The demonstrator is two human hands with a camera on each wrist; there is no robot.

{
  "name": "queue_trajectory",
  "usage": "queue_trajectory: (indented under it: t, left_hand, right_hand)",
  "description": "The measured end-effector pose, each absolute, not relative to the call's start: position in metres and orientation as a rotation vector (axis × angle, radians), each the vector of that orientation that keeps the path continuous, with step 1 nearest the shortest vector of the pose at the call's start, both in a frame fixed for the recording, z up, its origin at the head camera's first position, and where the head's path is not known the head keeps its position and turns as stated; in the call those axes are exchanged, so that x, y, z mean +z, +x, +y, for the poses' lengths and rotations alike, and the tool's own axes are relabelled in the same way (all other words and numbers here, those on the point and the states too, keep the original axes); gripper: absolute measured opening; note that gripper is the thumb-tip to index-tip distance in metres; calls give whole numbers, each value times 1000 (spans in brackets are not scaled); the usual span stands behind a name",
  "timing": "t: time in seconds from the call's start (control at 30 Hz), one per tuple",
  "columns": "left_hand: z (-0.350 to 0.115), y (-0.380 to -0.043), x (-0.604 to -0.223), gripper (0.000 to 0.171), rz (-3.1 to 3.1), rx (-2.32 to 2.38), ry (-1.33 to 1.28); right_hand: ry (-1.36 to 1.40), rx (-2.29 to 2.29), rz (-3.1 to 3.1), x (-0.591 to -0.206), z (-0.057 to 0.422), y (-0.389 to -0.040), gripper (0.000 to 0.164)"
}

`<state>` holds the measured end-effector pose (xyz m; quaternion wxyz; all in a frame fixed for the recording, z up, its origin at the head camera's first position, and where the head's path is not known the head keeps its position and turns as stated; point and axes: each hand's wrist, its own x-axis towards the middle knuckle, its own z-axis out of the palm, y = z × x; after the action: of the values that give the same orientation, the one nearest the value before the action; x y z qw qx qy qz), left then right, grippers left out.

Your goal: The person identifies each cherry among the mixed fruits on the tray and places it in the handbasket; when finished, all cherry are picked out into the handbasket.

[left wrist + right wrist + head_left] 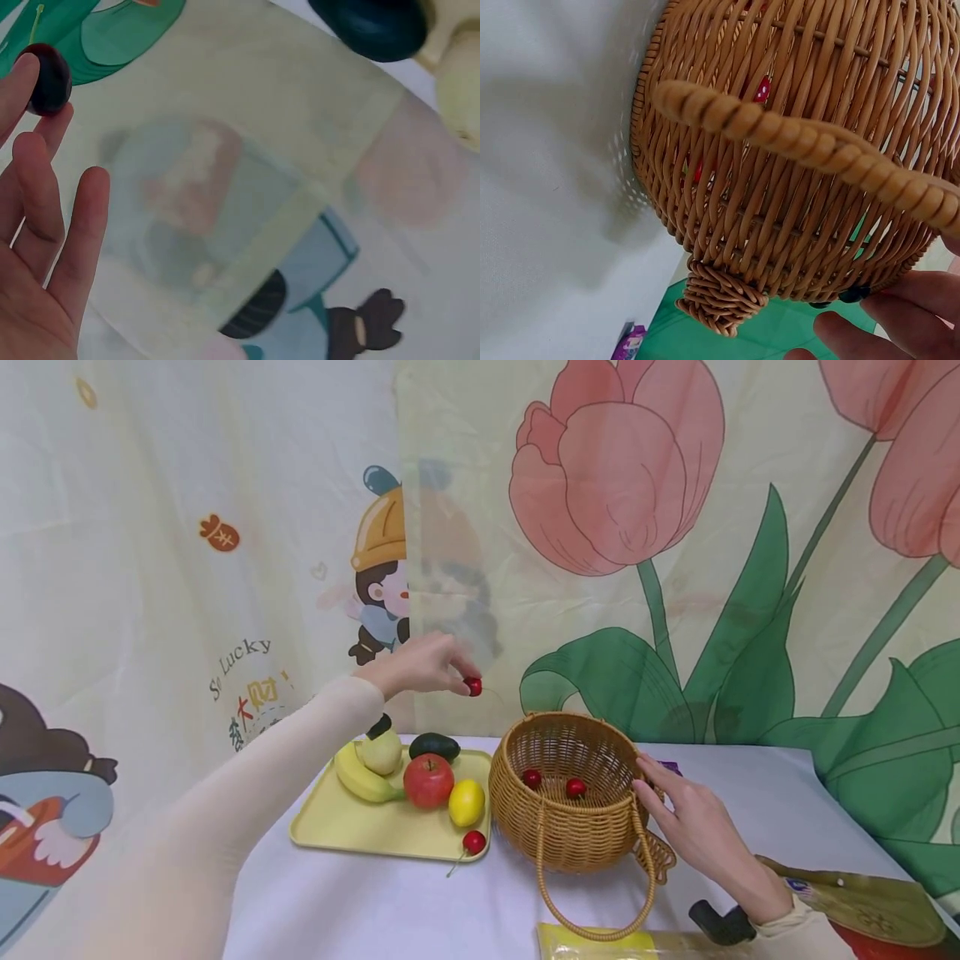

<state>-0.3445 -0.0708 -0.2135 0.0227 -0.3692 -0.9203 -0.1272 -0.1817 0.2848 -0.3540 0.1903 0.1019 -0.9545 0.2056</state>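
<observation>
A dark red cherry (472, 686) with a thin stem is pinched between the thumb and fingertips of my left hand (426, 665), raised above the back of the yellow tray (337, 835). In the left wrist view the same cherry (51, 79) shows at the fingertips, the other fingers spread. My right hand (693, 818) rests on the right rim of a round wicker basket (570, 835), fingers extended. Inside it lie two cherries (575, 788). The basket's handle (555, 914) hangs down at the front. In the right wrist view, fingertips (900, 300) touch the woven side.
On the tray are a banana (363, 777), a pale round fruit (382, 752), a dark green oval fruit (434, 747), a red apple (428, 781), a lemon (467, 803) and another cherry (473, 842). A yellow packet (592, 942) and an olive-coloured bag (862, 902) lie at front right.
</observation>
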Motion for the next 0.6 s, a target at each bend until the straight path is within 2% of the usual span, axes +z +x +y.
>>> queue_trajectory:
  t: [0.23, 0.6]
  left_hand:
    - [-24, -356, -209, 22, -2907, -441, -1212]
    - [41, -356, -234, 27, -2995, -649, -1447]
  right_hand:
    - [269, 593, -2689, -356, 285, -182, 54]
    - [269, 607, -2688, -354, 285, -182, 56]
